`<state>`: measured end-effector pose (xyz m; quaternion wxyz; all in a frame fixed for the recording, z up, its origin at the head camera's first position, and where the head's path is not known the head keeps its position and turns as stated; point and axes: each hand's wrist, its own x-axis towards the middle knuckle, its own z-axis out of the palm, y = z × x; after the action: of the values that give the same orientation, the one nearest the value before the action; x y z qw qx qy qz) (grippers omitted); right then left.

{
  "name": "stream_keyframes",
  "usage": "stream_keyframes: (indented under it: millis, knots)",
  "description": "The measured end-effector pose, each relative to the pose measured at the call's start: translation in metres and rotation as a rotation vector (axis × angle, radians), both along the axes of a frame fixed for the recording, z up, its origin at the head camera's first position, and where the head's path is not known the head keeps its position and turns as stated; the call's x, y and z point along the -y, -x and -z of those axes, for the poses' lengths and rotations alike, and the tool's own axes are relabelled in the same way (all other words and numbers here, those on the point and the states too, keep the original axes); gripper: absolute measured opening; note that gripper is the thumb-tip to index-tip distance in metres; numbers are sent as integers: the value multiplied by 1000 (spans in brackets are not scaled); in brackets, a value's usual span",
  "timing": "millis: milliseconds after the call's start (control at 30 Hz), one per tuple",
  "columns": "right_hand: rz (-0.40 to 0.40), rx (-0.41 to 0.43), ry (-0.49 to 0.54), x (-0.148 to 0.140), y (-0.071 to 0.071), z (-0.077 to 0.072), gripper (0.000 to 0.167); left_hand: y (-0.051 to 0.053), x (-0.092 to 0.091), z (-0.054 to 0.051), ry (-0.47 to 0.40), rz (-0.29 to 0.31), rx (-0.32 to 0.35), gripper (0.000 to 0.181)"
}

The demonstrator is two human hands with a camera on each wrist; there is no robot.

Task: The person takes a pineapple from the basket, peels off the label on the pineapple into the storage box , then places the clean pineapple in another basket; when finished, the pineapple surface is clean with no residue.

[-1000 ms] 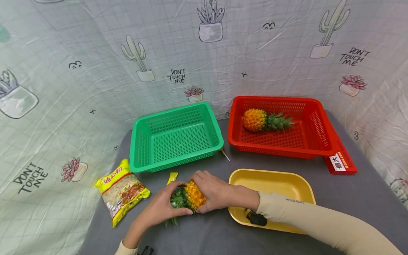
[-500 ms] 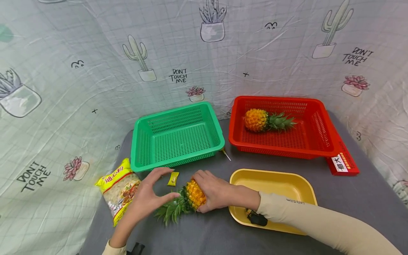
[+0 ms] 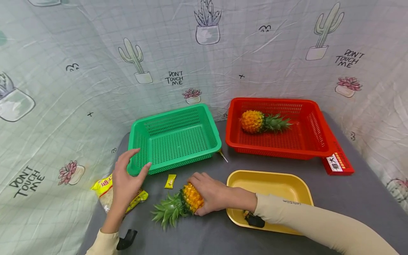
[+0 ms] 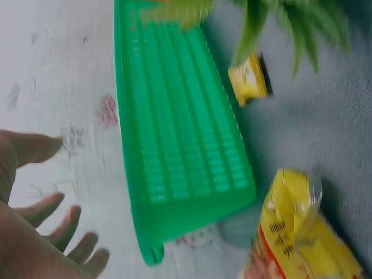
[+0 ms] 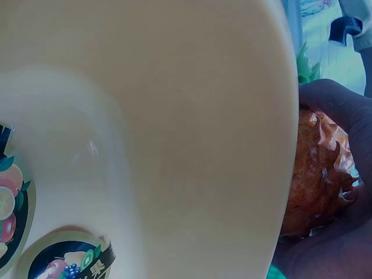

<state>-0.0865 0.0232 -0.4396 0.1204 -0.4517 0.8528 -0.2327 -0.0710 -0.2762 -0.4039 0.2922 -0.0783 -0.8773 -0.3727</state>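
My right hand [image 3: 211, 193] grips the orange body of a small pineapple [image 3: 193, 198], which lies on the grey table with its green crown pointing left. In the right wrist view the curled fingers hold the pineapple [image 5: 322, 174] beside the tray. My left hand [image 3: 125, 184] is raised with thumb and fingers spread and nothing between them. It is over a yellow food bag [image 3: 105, 187], partly hiding it, near the front left corner of the green basket [image 3: 178, 143]. A small yellow packet [image 3: 170, 181] lies between the basket and the pineapple.
A red basket [image 3: 280, 150] at the back right holds another pineapple [image 3: 253, 121]. Beside it lies a red box [image 3: 339, 164]. A yellow tray [image 3: 269, 173] stands under my right forearm, with dark fruit-printed pieces [image 5: 70, 261] inside. A thin white-tipped stick [image 3: 224, 157] pokes out by the green basket.
My left hand has let go of the pineapple's crown and moved left and away from me toward the green basket, uncovering the small yellow packet. My right hand still holds the pineapple in place.
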Motion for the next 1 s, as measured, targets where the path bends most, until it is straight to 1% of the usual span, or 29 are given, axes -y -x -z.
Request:
stream_keyframes:
  millis: [100, 167, 233, 333, 433, 500, 567, 700, 867, 1000]
  knots:
    - [-2, 3, -3, 1, 0, 0, 89, 6, 11, -2, 27, -44, 46, 65]
    - [-5, 4, -3, 1, 0, 0, 89, 8, 16, -1, 31, -74, 94, 70]
    - [-7, -2, -2, 0, -1, -1, 89, 9, 19, -1, 26, -105, 158, 75]
    - [-6, -4, 4, 0, -1, -1, 89, 11, 22, 0, -15, -149, 269, 81]
    - [-3, -5, 6, 0, -1, -1, 88, 13, 25, 1, -58, -176, 359, 86]
    - [-5, -4, 4, 0, -1, -1, 88, 14, 27, 3, -112, -179, 422, 89]
    - [-7, -8, 0, 0, -1, -1, 88, 15, 30, 4, -190, -171, 492, 91]
    - [-14, -7, -4, 0, -1, -2, 89, 18, 35, 6, -336, -155, 609, 90]
    - [-13, -1, 6, 0, 0, -2, 88, 26, 40, 10, -465, -137, 684, 79]
    - [-12, -2, 11, -1, 0, -2, 88, 29, 44, 13, -608, -101, 724, 76]
